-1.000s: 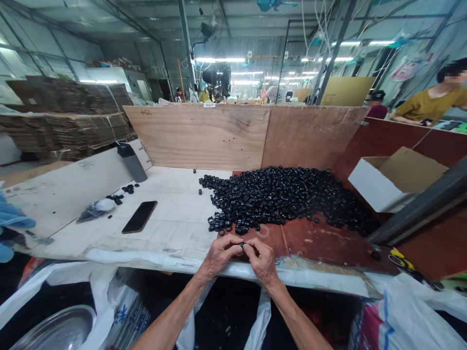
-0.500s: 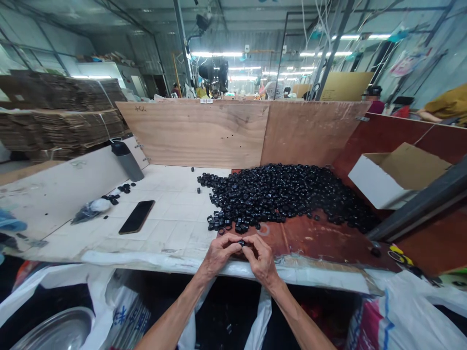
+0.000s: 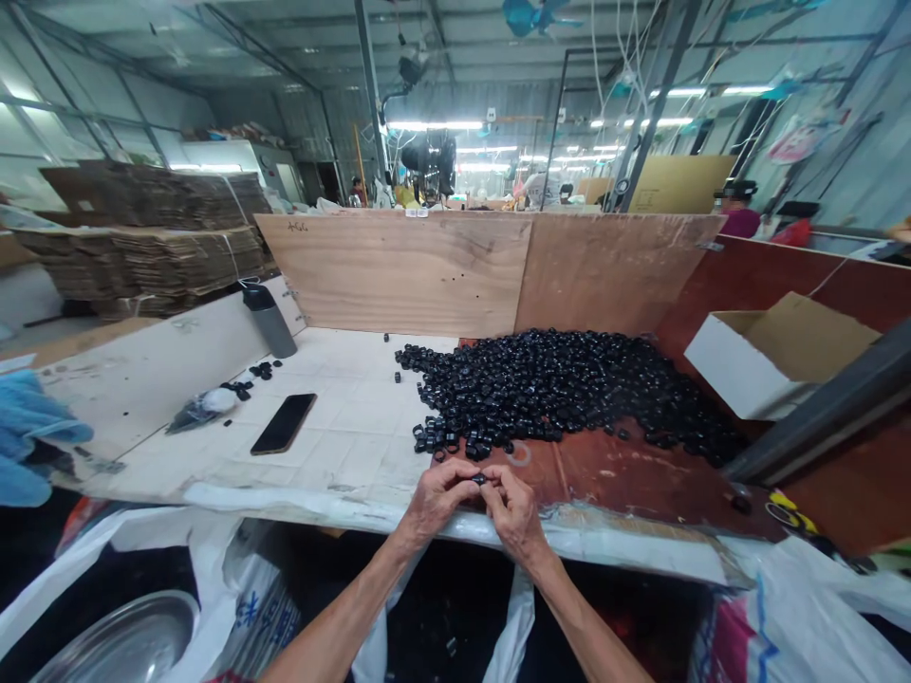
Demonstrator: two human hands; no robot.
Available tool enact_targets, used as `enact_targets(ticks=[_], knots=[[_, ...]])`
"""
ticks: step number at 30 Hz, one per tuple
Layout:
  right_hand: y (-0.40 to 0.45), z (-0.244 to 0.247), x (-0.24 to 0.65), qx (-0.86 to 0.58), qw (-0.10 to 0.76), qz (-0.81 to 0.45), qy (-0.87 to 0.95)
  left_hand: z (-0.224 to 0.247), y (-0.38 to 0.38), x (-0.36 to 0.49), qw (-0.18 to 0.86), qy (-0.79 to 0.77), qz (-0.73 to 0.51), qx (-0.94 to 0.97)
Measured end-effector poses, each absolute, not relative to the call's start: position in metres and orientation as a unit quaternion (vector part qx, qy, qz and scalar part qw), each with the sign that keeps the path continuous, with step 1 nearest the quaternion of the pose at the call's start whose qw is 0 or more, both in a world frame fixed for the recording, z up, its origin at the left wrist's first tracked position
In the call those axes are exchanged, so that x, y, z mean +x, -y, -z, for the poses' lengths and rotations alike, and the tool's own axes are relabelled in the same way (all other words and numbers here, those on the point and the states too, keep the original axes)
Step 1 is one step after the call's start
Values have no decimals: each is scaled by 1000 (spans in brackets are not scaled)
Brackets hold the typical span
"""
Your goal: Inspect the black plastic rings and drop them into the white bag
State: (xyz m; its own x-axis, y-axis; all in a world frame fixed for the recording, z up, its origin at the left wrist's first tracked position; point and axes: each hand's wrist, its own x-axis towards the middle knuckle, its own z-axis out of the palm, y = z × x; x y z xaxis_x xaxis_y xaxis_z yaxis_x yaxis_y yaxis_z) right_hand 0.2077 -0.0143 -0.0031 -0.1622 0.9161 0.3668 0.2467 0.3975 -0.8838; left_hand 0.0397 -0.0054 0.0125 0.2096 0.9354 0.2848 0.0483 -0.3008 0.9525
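Note:
Between the fingertips of both hands is a small, glossy black plastic part (image 3: 479, 479), partly hidden by the fingers. My left hand (image 3: 442, 498) pinches it from the left, my right hand (image 3: 513, 512) from the right. Both hands are above the front edge of the workbench (image 3: 356, 455). Just beyond them spreads a large heap of similar small black parts (image 3: 555, 384), some of them ring-shaped, with a few loose ones at its left side.
A phone (image 3: 283, 424) and a grey bottle (image 3: 270, 323) stand or lie to the left. At the right are an open white carton (image 3: 747, 365), a metal post (image 3: 818, 417) and yellow-handled scissors (image 3: 790, 510). Boards (image 3: 399, 270) wall the back. White sacks (image 3: 818, 617) hang below the edge.
The view has shifted slightly, so the bench appears a little further right and lower. Both hands keep their pinch on the small black part, which now looks turned a little.

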Motion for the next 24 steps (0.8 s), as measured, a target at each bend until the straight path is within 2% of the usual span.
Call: enact_targets(ticks=[3,6,9,11,13,15,19,24], knots=[[16,1,209,-429,465,-414,654,-9,9,36,366,-364,-514,686],[14,-4,219,-417,414,-436,682,-14,18,25,388,-362,-439,725],[-3,-9,236,-480,434,-289,705,-20,16,18,419,-415,-322,741],[-22,-8,245,-528,469,-161,689,-19,5,22,350,-477,-348,727],[-40,-2,248,-527,465,-97,705,-12,-12,32,250,-508,-408,717],[-54,9,248,-500,439,-80,742,-3,-28,44,197,-499,-422,731],[-60,23,243,-484,403,-77,773,8,-44,57,157,-496,-404,752],[-50,10,242,-458,371,-103,801,5,-35,44,157,-558,-370,726]])
